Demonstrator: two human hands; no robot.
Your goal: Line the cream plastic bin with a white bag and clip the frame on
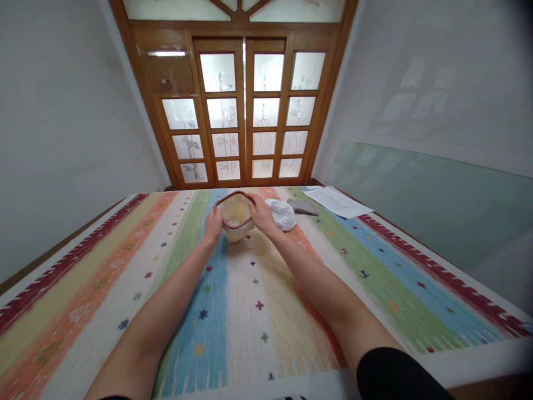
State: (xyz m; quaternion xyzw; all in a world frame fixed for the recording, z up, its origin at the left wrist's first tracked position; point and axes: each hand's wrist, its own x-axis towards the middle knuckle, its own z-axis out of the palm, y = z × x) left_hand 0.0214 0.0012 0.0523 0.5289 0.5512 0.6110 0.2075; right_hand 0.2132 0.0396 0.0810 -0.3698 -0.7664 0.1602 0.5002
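A small, see-through pouch with a dark red rim and a pale yellow inside stands over the striped cloth, its mouth spread wide toward me. My left hand grips the rim on the left side. On the opposite side, my right hand is closed on the rim, fingers partly hidden behind it. Just right of that hand lies a rounded white cloth bundle. A flat grey cloth piece touches or nearly touches the bundle's far right side; I cannot tell which.
A striped, patterned tablecloth covers the table. Printed paper sheets lie at the far right. A pale green panel leans along the right wall. Wooden doors with frosted panes stand beyond the table's far edge.
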